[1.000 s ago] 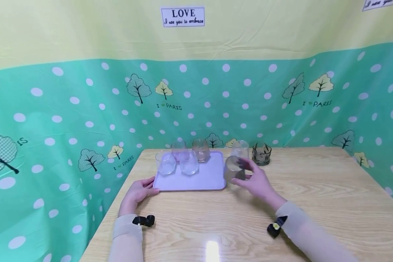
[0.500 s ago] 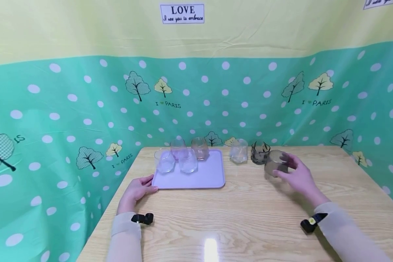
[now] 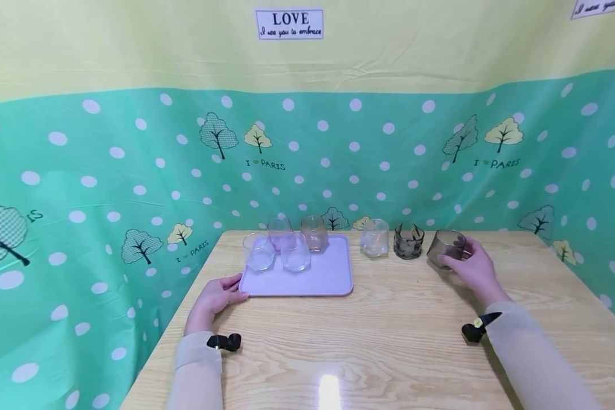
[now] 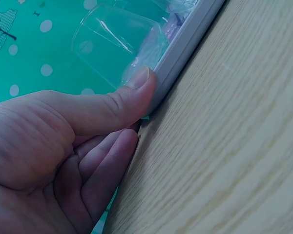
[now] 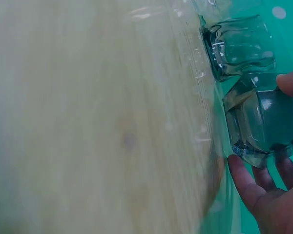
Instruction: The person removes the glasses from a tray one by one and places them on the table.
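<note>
The place looks curtained off to us: patterned cloth (image 3: pixel 338 136) hangs round a wood-grain table (image 3: pixel 379 324) on three sides. Whether home or studio, we cannot tell.

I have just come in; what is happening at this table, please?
A person's right hand holds a smoky glass to the right of a dark glass and a clear glass toward the back of the table. The left hand grips the near corner of a lilac tray bearing four other glasses.
</note>
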Tool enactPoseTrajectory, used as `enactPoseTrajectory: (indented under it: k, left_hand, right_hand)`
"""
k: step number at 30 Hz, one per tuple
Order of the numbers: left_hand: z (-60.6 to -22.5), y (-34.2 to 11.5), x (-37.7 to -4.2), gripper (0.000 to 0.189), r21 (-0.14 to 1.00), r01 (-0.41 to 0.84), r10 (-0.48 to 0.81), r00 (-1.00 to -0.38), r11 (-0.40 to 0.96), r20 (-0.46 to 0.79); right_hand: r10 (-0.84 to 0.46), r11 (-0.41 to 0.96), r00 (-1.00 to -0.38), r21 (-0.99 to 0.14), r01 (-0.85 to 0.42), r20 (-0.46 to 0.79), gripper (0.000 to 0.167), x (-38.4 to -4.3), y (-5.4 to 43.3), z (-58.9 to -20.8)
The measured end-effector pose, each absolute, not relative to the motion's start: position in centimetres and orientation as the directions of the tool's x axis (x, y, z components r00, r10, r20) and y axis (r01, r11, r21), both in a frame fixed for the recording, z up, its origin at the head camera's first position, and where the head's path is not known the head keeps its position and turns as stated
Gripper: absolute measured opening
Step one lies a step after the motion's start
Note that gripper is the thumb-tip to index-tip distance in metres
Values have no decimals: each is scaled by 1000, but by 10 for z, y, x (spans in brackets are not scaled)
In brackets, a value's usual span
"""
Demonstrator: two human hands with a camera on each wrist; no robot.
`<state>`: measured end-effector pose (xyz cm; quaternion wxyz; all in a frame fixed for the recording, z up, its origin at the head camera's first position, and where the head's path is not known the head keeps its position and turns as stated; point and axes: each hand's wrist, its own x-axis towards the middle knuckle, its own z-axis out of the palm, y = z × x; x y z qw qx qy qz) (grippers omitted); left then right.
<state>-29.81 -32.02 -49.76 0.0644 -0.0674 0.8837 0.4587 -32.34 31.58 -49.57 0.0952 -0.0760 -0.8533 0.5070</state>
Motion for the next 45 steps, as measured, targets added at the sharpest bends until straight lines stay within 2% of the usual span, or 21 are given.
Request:
enactPoseTrajectory:
  k: [9, 15, 26, 45]
  left_hand:
    - [-499, -320, -298, 76, 813, -167, -58, -985, 557, -162]
    - [-500, -322, -298, 75, 814, -152, -53, -988, 560, -147]
    - [-503, -319, -300, 75, 804, -159, -55, -986, 572, -156]
    - [-497, -319, -297, 75, 784, -149, -56, -988, 603, -145]
  right_hand:
    - [274, 409, -959, -911, 55, 65, 96, -342, 307, -500]
    - [307, 358, -951, -930, 87, 29, 100, -346, 305, -501]
    - [350, 378, -934, -923, 76, 67, 99, -346, 303, -506]
    - [310, 408, -949, -910, 75, 61, 105, -347, 302, -506]
